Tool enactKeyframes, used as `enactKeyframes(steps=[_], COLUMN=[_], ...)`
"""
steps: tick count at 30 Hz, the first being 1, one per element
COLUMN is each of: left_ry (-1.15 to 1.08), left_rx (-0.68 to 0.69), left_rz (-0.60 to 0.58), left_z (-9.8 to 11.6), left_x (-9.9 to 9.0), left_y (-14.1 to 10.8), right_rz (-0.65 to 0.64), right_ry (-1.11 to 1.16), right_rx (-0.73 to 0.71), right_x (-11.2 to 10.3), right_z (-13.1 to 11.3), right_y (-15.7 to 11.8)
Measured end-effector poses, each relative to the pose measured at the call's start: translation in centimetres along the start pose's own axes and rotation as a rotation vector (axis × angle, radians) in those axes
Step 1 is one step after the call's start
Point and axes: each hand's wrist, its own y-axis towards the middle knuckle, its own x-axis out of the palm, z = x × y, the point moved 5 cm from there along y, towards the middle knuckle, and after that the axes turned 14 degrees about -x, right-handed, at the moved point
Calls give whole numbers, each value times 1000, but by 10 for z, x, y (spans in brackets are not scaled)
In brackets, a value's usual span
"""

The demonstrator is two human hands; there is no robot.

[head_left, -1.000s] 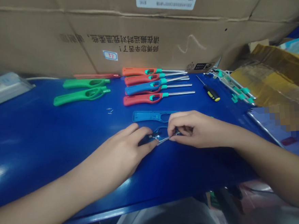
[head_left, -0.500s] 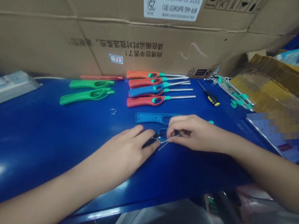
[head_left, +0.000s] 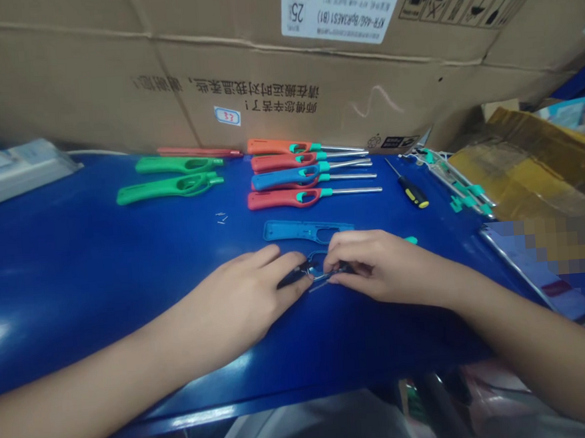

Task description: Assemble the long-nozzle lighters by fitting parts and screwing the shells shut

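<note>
My left hand (head_left: 257, 285) is closed on one end of an opened blue lighter half (head_left: 317, 254), thumb and fingers pinching around it. At its other end, my right hand (head_left: 376, 263) bends its fingers together over the small inner parts and a thin wire; exactly what the fingertips grip is hidden. A thin metal rod (head_left: 320, 286) shows just below, between the hands. Behind them lies an empty blue casing half (head_left: 293, 230), its hollow side up. A teal tip (head_left: 411, 241) peeks out beyond my right hand.
Assembled gas lighters (head_left: 315, 196) lie in a row behind, with green casings (head_left: 170, 187) to their left. Tiny screws (head_left: 221, 218) are scattered nearby. A screwdriver (head_left: 411, 189) and metal tubes with teal parts (head_left: 463, 184) lie right. A large carton (head_left: 241, 56) stands behind.
My right hand has shifted very slightly, its fingertips lowering over the inner parts. The left hand keeps its hold in the same place.
</note>
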Motion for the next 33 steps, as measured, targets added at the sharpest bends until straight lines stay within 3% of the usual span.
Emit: enactKeyframes(steps=[6, 15, 18, 21, 23, 26, 29, 33], left_ry=[20, 10, 11, 18, 21, 12, -3, -10], left_rx=[14, 3, 1, -2, -5, -11, -8, -1], left_rz=[-9, -36, -42, -29, -8, 27, 56, 68], left_z=[0, -1, -3, -6, -9, -12, -15, -17], left_x=[-1, 0, -1, -3, -5, -7, -8, -6], left_y=[0, 0, -1, 0, 1, 2, 1, 1], right_rz=[45, -3, 71, 245, 347, 409, 271, 205], right_ry=[6, 1, 31, -124, -322, -551, -612, -560], right_rx=[26, -4, -2, 50, 172, 495, 977, 1229], right_x=[-5, -6, -12, -33, -53, -86, -110, -129], right_z=[4, -1, 2, 16, 35, 72, 109, 128], right_y=[-4, -5, -7, -13, -23, -48, -86, -126])
